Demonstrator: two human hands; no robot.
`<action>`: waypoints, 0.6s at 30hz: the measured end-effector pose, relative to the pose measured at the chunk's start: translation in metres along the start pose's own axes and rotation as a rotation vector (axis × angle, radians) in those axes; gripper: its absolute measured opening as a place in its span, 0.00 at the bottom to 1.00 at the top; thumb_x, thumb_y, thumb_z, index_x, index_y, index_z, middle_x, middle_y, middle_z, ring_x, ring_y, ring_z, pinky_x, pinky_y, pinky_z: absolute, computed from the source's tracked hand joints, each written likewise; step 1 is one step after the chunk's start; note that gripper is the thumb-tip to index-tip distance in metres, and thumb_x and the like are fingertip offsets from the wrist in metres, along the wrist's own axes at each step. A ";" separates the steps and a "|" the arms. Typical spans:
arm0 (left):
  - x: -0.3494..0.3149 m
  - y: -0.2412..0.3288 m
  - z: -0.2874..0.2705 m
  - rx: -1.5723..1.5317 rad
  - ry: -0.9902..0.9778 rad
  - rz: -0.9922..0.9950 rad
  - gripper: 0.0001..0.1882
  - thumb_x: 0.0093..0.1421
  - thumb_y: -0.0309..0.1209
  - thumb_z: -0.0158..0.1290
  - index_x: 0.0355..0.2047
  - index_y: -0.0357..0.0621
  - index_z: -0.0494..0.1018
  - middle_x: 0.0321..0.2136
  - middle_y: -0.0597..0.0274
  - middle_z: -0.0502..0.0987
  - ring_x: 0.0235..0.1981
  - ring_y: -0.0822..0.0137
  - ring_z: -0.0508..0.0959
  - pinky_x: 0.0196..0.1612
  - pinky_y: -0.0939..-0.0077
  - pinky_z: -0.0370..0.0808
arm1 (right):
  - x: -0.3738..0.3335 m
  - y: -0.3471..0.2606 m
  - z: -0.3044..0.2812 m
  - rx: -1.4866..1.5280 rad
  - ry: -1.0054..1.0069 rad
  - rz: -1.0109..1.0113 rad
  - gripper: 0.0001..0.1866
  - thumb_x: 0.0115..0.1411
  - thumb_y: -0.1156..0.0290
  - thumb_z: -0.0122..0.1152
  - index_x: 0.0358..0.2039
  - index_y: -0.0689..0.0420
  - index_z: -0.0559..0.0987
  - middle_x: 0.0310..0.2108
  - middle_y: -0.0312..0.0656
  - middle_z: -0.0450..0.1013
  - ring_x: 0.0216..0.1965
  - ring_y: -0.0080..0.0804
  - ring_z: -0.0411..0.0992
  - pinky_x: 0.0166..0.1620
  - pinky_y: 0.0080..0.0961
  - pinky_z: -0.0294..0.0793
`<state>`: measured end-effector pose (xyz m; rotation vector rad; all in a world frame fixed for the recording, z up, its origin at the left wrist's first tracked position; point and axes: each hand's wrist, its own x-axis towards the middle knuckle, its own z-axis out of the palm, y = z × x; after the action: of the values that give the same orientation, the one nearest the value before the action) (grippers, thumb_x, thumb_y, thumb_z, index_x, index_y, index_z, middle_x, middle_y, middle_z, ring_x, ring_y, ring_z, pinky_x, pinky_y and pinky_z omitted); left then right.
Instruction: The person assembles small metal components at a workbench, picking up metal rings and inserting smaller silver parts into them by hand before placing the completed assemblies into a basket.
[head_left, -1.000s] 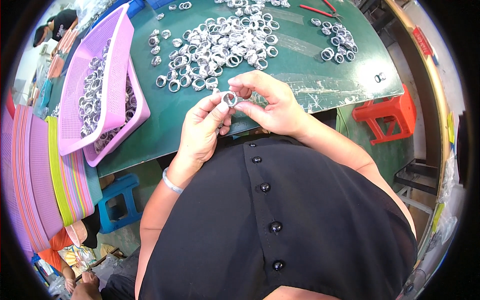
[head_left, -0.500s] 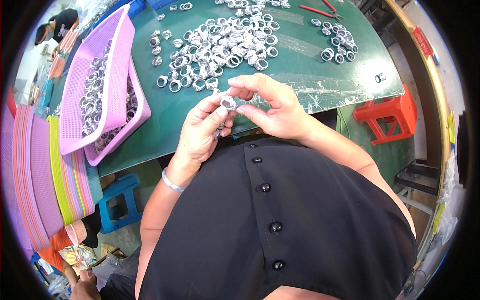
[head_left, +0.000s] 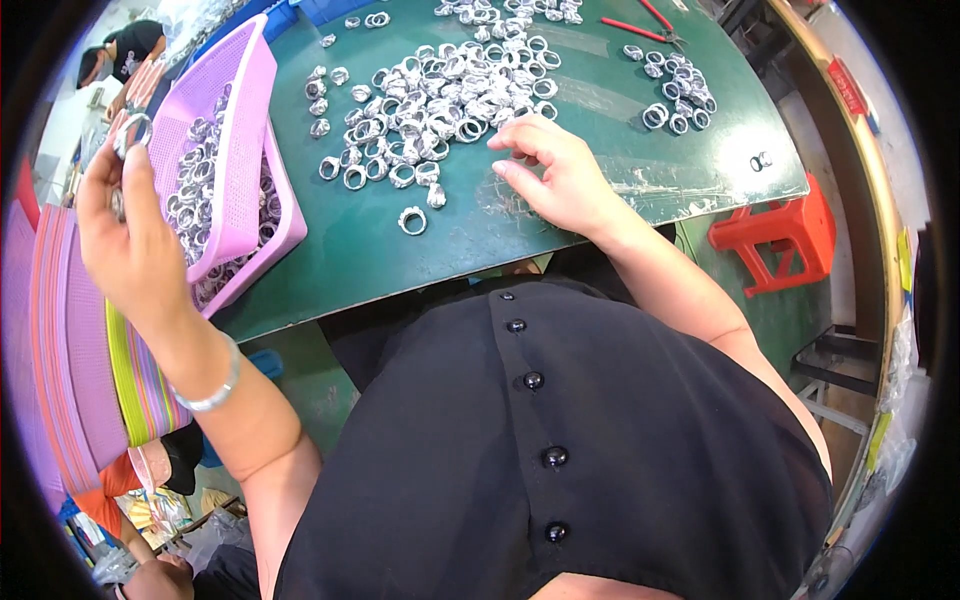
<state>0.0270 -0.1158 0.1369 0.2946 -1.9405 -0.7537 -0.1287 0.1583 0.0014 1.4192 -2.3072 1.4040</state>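
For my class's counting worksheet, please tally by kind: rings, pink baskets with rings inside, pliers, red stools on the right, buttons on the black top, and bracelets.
Rings: too overlapped to count, left out
Pink baskets: 2
Pliers: 1
Red stools: 1
Buttons: 5
Bracelets: 1
Total without rings: 10

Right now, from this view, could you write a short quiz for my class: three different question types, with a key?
1. Multiple choice: what does the person's left hand hold up?
A) a bracelet
B) a metal ring
C) a button

2. True or false: the red-handled pliers lie on the green table.

3. Short answer: which of the person's hands is nearer the large heap of rings?

Key: 1. B. 2. True. 3. The right hand.
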 end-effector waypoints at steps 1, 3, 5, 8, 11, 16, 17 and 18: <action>0.014 -0.020 -0.007 0.091 -0.044 0.034 0.13 0.58 0.26 0.47 0.43 0.34 0.68 0.38 0.57 0.73 0.35 0.74 0.72 0.39 0.85 0.67 | 0.003 -0.001 0.001 0.002 -0.001 -0.007 0.11 0.49 0.77 0.57 0.36 0.59 0.73 0.33 0.38 0.69 0.28 0.25 0.68 0.33 0.19 0.68; 0.019 -0.029 -0.012 0.187 -0.084 0.066 0.14 0.57 0.26 0.48 0.43 0.33 0.69 0.40 0.56 0.73 0.38 0.72 0.72 0.43 0.83 0.67 | 0.011 -0.004 0.005 -0.036 -0.043 -0.011 0.11 0.49 0.76 0.57 0.36 0.58 0.73 0.33 0.39 0.69 0.28 0.29 0.68 0.32 0.22 0.69; 0.013 -0.022 -0.026 0.465 -0.098 0.205 0.17 0.56 0.26 0.49 0.46 0.35 0.68 0.42 0.55 0.73 0.45 0.69 0.70 0.49 0.77 0.64 | 0.019 -0.010 0.013 -0.040 -0.111 -0.073 0.12 0.49 0.75 0.57 0.37 0.58 0.73 0.33 0.41 0.69 0.30 0.33 0.69 0.33 0.24 0.70; -0.006 0.000 0.002 0.313 -0.123 0.193 0.14 0.55 0.24 0.49 0.43 0.34 0.70 0.38 0.58 0.74 0.39 0.71 0.72 0.44 0.80 0.67 | 0.017 -0.004 0.020 -0.110 -0.207 -0.109 0.14 0.49 0.73 0.57 0.38 0.59 0.73 0.34 0.43 0.69 0.34 0.38 0.69 0.37 0.28 0.69; -0.039 0.027 0.023 -0.026 -0.159 0.150 0.09 0.56 0.22 0.49 0.38 0.35 0.72 0.30 0.64 0.74 0.29 0.77 0.70 0.34 0.84 0.67 | 0.021 -0.013 0.031 -0.081 -0.314 -0.148 0.16 0.49 0.71 0.57 0.39 0.59 0.72 0.33 0.43 0.68 0.37 0.39 0.68 0.40 0.30 0.68; -0.090 0.018 0.049 -0.166 -0.558 -0.158 0.09 0.57 0.24 0.48 0.38 0.38 0.73 0.27 0.70 0.71 0.23 0.82 0.66 0.27 0.90 0.64 | 0.024 -0.018 0.039 -0.132 -0.342 -0.144 0.11 0.49 0.71 0.58 0.34 0.58 0.74 0.31 0.41 0.70 0.34 0.38 0.69 0.37 0.29 0.69; -0.099 0.013 0.054 -0.255 -0.597 -0.291 0.10 0.57 0.25 0.49 0.39 0.38 0.72 0.28 0.70 0.72 0.23 0.82 0.68 0.27 0.90 0.65 | 0.026 -0.019 0.038 -0.129 -0.345 -0.148 0.11 0.49 0.71 0.58 0.34 0.58 0.74 0.31 0.41 0.70 0.34 0.38 0.69 0.37 0.29 0.69; -0.107 0.008 0.060 -0.308 -0.628 -0.411 0.11 0.57 0.25 0.49 0.41 0.38 0.71 0.29 0.69 0.72 0.24 0.82 0.69 0.28 0.90 0.66 | 0.027 -0.020 0.035 -0.063 -0.355 -0.075 0.09 0.50 0.71 0.57 0.32 0.59 0.74 0.29 0.42 0.71 0.31 0.36 0.70 0.35 0.28 0.69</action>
<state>0.0272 -0.0325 0.0461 0.2918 -2.3240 -1.5431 -0.1168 0.1123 0.0075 1.8421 -2.4384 1.1234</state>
